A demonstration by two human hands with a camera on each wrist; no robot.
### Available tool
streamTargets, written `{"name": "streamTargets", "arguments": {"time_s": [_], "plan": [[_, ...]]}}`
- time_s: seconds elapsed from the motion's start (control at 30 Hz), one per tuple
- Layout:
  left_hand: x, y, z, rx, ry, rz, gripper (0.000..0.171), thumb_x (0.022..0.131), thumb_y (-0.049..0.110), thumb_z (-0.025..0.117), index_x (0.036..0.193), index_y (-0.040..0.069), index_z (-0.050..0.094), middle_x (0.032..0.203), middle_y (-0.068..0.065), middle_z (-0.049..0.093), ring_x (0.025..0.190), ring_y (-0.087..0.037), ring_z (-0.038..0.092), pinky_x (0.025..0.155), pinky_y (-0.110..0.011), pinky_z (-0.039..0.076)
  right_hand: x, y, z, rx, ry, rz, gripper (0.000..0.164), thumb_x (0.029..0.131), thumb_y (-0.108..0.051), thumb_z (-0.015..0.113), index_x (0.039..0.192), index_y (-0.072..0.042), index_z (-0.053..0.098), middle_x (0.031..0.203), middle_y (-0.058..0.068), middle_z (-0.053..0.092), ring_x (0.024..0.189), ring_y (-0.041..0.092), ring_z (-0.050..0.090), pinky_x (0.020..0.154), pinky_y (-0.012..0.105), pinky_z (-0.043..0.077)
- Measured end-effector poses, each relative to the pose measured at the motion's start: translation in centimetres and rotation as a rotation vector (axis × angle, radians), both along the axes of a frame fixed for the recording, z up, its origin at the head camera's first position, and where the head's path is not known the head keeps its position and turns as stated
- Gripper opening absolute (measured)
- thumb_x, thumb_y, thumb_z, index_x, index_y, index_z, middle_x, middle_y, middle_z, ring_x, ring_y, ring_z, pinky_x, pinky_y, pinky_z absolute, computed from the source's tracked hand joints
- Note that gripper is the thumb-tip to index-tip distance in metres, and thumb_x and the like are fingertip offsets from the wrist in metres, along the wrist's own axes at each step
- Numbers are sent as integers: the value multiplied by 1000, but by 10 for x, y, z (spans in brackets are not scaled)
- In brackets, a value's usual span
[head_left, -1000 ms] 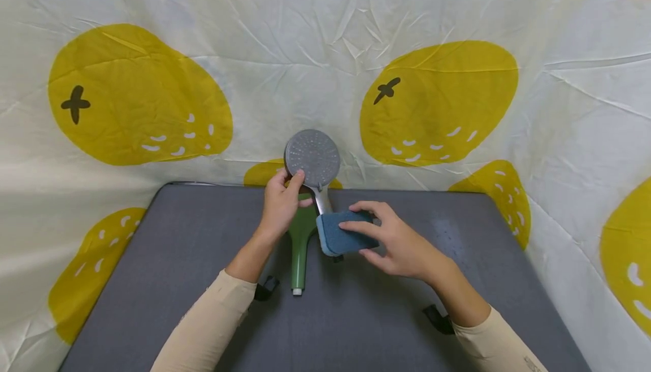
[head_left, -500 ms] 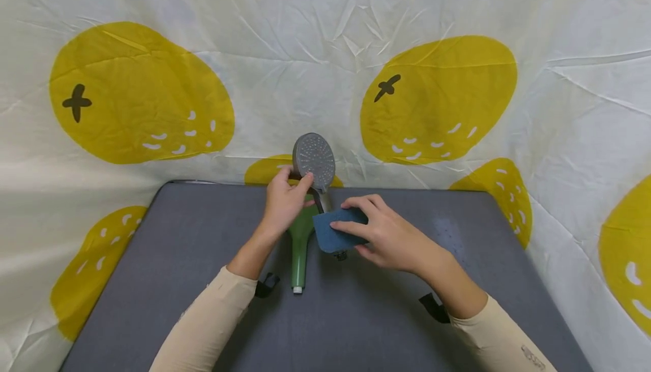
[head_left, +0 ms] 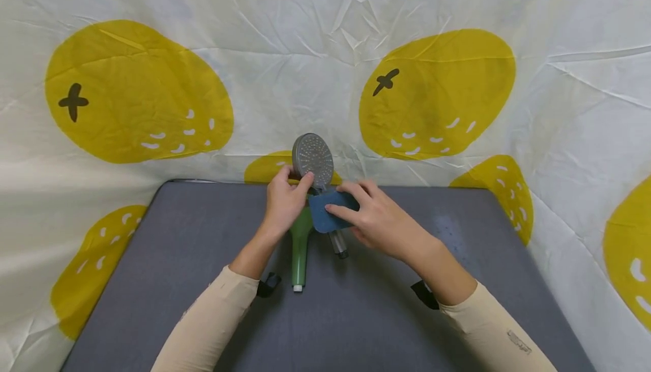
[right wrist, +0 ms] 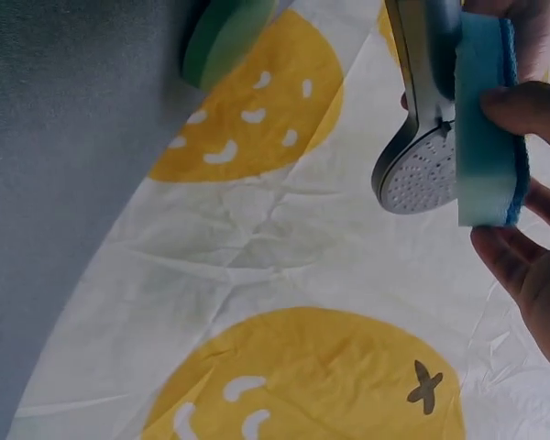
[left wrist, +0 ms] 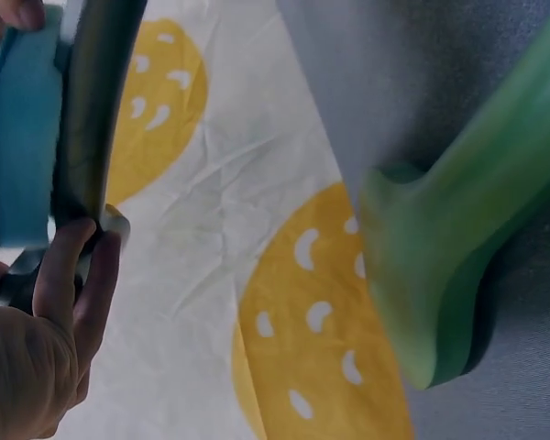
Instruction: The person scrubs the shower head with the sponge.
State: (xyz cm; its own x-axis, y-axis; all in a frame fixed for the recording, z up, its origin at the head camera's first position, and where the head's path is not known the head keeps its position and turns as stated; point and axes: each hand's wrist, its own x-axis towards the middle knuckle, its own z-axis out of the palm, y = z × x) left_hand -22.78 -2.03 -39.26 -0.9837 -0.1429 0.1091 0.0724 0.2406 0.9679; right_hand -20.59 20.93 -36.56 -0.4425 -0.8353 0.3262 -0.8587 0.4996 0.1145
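Note:
My left hand [head_left: 286, 202] grips a grey handheld shower head [head_left: 313, 160] by its neck, just under the round spray face. The shower head stands tilted above the table, its threaded handle end pointing down and to the right. A blue sponge [head_left: 331, 212] is pinched between the thumb and fingers of my right hand [head_left: 381, 216]. In the right wrist view the sponge [right wrist: 486, 128] lies flat along the front of the handle near the spray face. It hides part of the handle in the head view.
A green shower head [head_left: 300, 247] with a white end lies on the dark grey table [head_left: 376, 315], behind the held one. Black straps hang at both wrists. White cloth [head_left: 295, 95] with yellow fruit prints surrounds the table's back and sides.
The sponge in my right hand has slid up the handle toward the spray face, baring the lower handle end. My left hand has turned the spray face a little to the side.

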Motion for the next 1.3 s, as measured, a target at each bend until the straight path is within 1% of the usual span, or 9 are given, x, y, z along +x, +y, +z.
{"name": "streamTargets", "arguments": {"time_s": [0.1,0.3,0.53,0.73,0.8,0.9,1.03,1.17,1.3], "plan": [[-4,-1,0,46,-6,2,30,103,24,64,120,-1,61,111,-20,65,83,-32,77,61,-35,65,5,3,0,13,-13,42,59,79,-15,88,134,-24,69,139,16,54,117,36,53,97,46,55],[-12,-5,1,162,-43,55,31,104,23,63,125,-1,60,115,-19,60,87,-28,74,63,-32,65,20,10,-4,3,-26,120,59,79,-18,89,133,-24,69,137,14,56,114,35,55,96,43,56],[-21,-10,2,281,-30,35,33,107,17,57,131,-6,55,118,-21,57,94,-28,71,69,-31,65,28,18,-12,-57,-30,118,58,78,-15,89,133,-24,69,139,13,56,119,33,54,96,42,58],[-25,-12,6,401,12,4,34,107,1,49,140,-8,47,123,-26,59,91,-21,70,66,-32,65,14,18,-18,-166,-154,84,63,78,-11,88,136,-22,65,144,16,52,128,35,50,97,46,58],[-25,-12,7,396,25,-7,35,107,-2,47,141,-6,43,121,-27,60,88,-18,70,64,-33,65,8,15,-21,-182,-189,71,63,79,-9,87,137,-21,64,146,16,51,132,35,49,100,47,56],[-20,-11,10,377,37,-17,36,107,-3,44,143,-3,38,120,-28,61,87,-16,70,64,-30,64,4,11,-28,-206,-225,47,62,81,-7,85,137,-19,62,148,17,49,135,35,48,102,47,56],[-17,-9,12,398,40,-39,37,108,-2,40,144,-1,34,126,-30,59,92,-18,69,66,-25,62,-2,6,-37,-267,-231,7,62,82,-6,85,137,-15,58,150,20,46,134,36,49,98,48,57],[-14,-10,11,419,30,-71,38,109,-1,34,147,1,29,137,-30,55,106,-26,67,66,-24,61,-11,-2,-41,-337,-210,-24,62,84,-7,84,138,-12,55,151,22,43,132,38,50,95,47,58],[-13,-10,10,422,18,-106,41,110,0,30,150,3,25,145,-29,51,118,-32,63,68,-25,61,-18,-6,-44,-385,-214,-44,61,85,-5,82,138,-10,52,149,24,42,126,38,55,87,43,58]]}}
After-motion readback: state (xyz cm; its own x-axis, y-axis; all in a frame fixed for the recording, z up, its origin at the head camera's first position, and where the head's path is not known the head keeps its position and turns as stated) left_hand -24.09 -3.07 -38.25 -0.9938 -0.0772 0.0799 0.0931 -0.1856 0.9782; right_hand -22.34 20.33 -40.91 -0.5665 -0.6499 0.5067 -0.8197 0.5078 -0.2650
